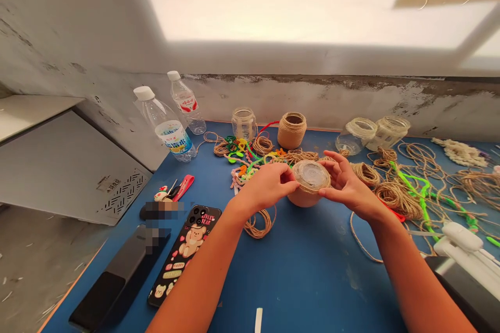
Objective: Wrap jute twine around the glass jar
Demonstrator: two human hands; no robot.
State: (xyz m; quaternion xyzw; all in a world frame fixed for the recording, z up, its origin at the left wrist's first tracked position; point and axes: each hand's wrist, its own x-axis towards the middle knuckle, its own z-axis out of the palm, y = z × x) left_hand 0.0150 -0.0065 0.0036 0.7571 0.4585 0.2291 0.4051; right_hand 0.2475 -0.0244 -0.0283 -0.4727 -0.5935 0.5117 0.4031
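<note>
A glass jar wrapped in brown twine (pixel 303 199) is between my two hands over the blue table, with a round glassy end facing up toward me. Whether that end is its mouth or its base I cannot tell. My left hand (pixel 269 184) pinches the jar's left edge between thumb and fingers. On the other side, my right hand (pixel 347 184) has its thumb against the near right edge, and its fingers curve around behind. Just beyond the jar lie twine bundles (pixel 300 156) and coloured fuzzy stems (pixel 244 166). A small twine coil (pixel 260 225) rests below my left wrist.
Along the wall stand another twine-wrapped jar (pixel 292 131), a bare glass jar (pixel 244 124) and two more glass jars at right. Two plastic bottles (pixel 175 138) stand back left. A phone (pixel 187 250) and black case (pixel 121 281) lie left; tangled twine (pixel 402 200) covers the right.
</note>
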